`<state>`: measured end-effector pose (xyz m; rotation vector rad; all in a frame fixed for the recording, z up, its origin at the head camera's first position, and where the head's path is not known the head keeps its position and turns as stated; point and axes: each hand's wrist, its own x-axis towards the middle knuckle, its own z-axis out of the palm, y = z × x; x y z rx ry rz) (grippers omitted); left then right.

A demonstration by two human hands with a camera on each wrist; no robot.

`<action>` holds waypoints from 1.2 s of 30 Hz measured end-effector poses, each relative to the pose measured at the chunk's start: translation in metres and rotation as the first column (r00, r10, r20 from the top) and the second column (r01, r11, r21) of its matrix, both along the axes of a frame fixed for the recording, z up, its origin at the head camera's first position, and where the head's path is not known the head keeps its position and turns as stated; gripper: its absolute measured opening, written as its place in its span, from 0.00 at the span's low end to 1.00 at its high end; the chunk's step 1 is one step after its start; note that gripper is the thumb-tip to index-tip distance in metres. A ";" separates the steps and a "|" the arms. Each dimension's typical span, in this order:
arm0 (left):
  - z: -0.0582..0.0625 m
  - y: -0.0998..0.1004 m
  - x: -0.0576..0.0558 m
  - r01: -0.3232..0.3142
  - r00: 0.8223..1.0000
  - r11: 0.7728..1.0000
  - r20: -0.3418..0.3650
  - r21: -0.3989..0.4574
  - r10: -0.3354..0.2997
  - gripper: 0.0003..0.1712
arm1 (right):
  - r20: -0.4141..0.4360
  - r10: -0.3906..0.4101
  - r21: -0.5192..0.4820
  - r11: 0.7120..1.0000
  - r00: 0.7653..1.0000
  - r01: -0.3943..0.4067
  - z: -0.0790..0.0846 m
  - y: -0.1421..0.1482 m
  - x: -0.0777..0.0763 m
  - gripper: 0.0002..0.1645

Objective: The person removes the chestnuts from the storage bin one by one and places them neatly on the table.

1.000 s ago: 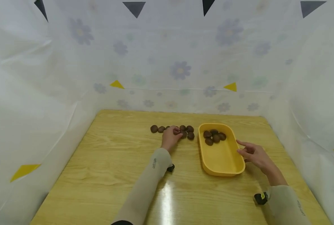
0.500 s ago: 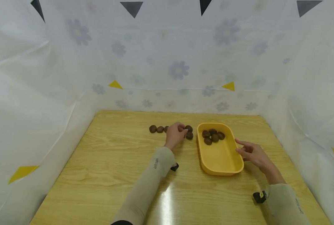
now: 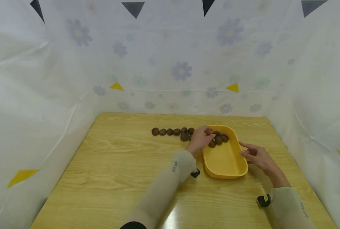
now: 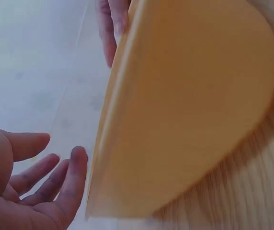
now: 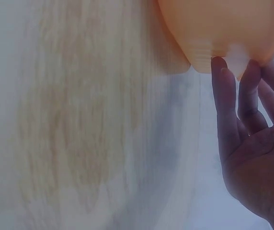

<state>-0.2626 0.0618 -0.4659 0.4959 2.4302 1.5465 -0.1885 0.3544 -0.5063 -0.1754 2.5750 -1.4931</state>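
My left hand reaches over the left rim of a yellow tray, beside several brown chestnuts at its far end. In the left wrist view, the thumb and fingers are spread apart with nothing between them. My right hand holds the tray's right edge with its fingertips; the right wrist view shows fingertips at the wall. Left of the tray, more chestnuts lie in a row on the table, with a shorter second row in front at the right end, partly hidden behind my left hand.
The wood-grain table is enclosed by a pale floral curtain at the back and plain white sheets at the sides. A dark wrist camera is on my right wrist, and another on my left.
My left hand has moved right, from the chestnut rows to above the tray's left rim, uncovering most of the back row. My right hand stays at the tray's right edge.
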 end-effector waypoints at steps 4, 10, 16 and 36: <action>-0.002 0.017 0.004 0.022 0.997 1.000 0.076 0.005 -0.022 0.23 | 0.004 0.000 -0.003 1.000 1.000 0.000 -0.002 -0.001 0.000 0.38; -0.005 0.038 -0.001 0.087 0.995 0.982 0.069 -0.165 -0.077 0.29 | -0.005 0.000 0.003 1.000 1.000 0.000 -0.002 -0.001 0.000 0.38; -0.011 0.054 -0.004 0.201 0.975 0.871 0.004 -0.448 -0.223 0.31 | -0.012 -0.004 0.022 1.000 1.000 0.004 -0.003 0.001 0.000 0.38; -0.039 0.065 0.011 0.308 0.946 0.881 0.022 -0.358 -0.322 0.12 | -0.017 0.008 0.007 1.000 1.000 -0.008 -0.003 -0.001 0.001 0.38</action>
